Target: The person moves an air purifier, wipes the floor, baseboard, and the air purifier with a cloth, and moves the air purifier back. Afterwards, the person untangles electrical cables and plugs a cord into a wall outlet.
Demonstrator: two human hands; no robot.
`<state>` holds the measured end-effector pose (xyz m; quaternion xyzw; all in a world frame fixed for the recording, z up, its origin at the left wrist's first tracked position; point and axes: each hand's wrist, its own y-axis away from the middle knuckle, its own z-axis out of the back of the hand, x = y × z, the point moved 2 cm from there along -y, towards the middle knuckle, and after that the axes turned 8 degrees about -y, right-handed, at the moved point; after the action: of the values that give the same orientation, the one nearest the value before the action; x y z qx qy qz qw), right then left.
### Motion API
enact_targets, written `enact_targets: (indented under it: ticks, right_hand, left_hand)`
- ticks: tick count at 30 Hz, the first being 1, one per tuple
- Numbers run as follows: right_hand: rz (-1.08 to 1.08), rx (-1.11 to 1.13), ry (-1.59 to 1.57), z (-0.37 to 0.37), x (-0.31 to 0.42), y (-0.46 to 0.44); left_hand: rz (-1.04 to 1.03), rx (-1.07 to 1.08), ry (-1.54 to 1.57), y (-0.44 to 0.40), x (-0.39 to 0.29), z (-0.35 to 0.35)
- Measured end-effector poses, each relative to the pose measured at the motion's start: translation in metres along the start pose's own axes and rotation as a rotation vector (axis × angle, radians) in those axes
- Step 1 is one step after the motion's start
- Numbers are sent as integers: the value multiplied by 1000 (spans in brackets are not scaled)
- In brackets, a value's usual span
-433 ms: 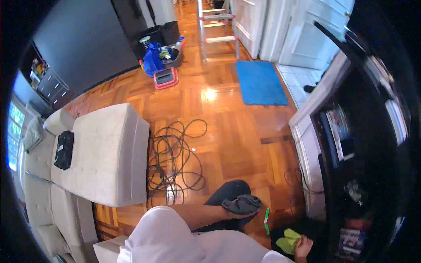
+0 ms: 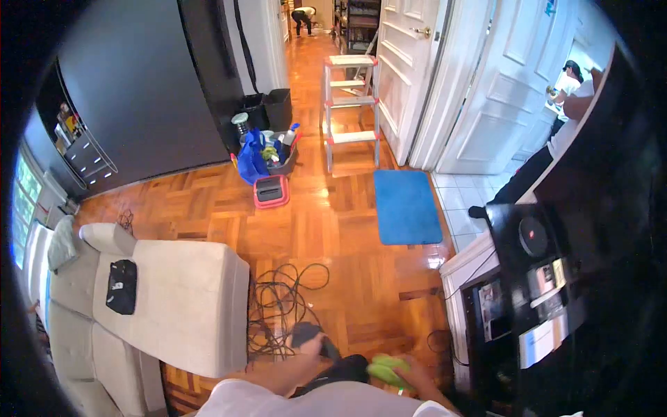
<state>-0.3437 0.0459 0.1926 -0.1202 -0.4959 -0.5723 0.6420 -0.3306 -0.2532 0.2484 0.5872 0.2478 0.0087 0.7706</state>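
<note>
My left hand (image 2: 318, 345) is out in front of my body, closed on a dark grey cloth (image 2: 306, 335) beside the loose black cable (image 2: 281, 306) on the wooden floor. A light green cloth (image 2: 386, 370) is gripped in my right hand (image 2: 415, 377), close to my dark-clothed knee (image 2: 347, 368). Motion blurs both hands a little, and some fingers are hidden.
To the left stands a beige sofa (image 2: 177, 299) with a black bag (image 2: 122, 286). Ahead are a cleaning caddy (image 2: 283, 165), a stepladder (image 2: 353, 103) and a blue mat (image 2: 408, 207). A dark shelf (image 2: 514, 278) stands right; people (image 2: 571, 83) are beyond the door.
My view has tilted up, showing more of the room and people farther off. Both hands have moved left, the dark cloth towards the cable and the green cloth away from the shelf.
</note>
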Motion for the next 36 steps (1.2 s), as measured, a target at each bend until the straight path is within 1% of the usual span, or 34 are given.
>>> enact_targets:
  ticks: [1,2,3,4,5,6,7,9,10,11,12,13,14,15,16,17,18,19,21,22,23,24,25,27,28,30,32,34,36]
  right_hand:
    - [42,77,88,12,49,-14]
    - [92,116,126,25,81,-31]
    - [139,154,158,35,114,-45]
    - [100,95,256,48,148,-54]
    - [278,-51,181,54,148,-65]
    - [333,-140,160,62,160,-74]
    - [297,-177,92,71,168,-79]
    - [150,-192,108,84,173,-97]
    - [203,-238,32,85,166,-108]
    - [233,-236,74,90,174,-117]
    - [263,-236,116,96,184,-129]
    - [257,-234,108,96,189,-145]
    - [269,-216,141,92,194,-166]
    - [281,-199,175,92,203,-184]
    - [298,-141,163,99,225,-200]
    - [311,-80,147,103,247,-215]
    - [308,-1,180,110,262,-241]
    - [294,81,202,112,277,-263]
    - [176,212,253,139,334,-275]
    - [166,206,248,147,344,-293]
    - [235,218,289,153,352,-311]
    - [304,235,329,155,355,-327]
    - [300,238,328,157,354,-342]
    - [297,194,436,163,349,-373]
    - [293,201,439,169,348,-381]
    - [165,242,649,186,339,-395]
    - [136,220,637,213,326,-407]
    - [82,175,609,231,307,-419]
    - [-146,221,620,256,273,-431]
  left_hand:
    - [-76,59,133,-20,0,22]
    - [-110,-20,228,-115,38,47]
    - [-67,-129,214,-77,13,69]
    - [-96,-206,276,-36,-10,82]
    - [-82,-171,378,-37,-12,95]
    - [-71,-135,483,-40,-16,107]
    - [-73,-142,473,-27,-29,113]
    - [-83,-49,266,0,-57,113]
    - [-69,-58,257,-5,-57,112]
    - [-121,-58,279,-22,-64,108]
    - [-173,-58,301,-15,-80,101]
    - [-169,-63,293,-5,-91,95]
    - [-215,-149,353,45,-123,83]
    - [-262,-233,412,70,-143,75]
    - [-264,-231,407,50,-141,78]
    - [-350,-192,457,20,-131,91]
    - [-451,-144,514,0,-142,93]
    - [-405,-179,454,22,-154,96]
    - [-326,-348,409,30,-160,109]
    - [-427,-378,369,-4,-147,127]
    - [-365,-447,517,-87,-106,166]
    - [-320,-557,285,-78,-106,179]
    - [-253,-663,54,-68,-104,193]
    - [-189,-794,-1,-65,-92,207]
    - [-152,-829,-19,-62,-85,212]
    - [-97,-823,-11,-60,-81,213]
    - [-71,-796,0,-63,-88,215]
    - [-75,-763,-15,-77,-110,220]
    - [-141,-688,-25,-105,-162,223]
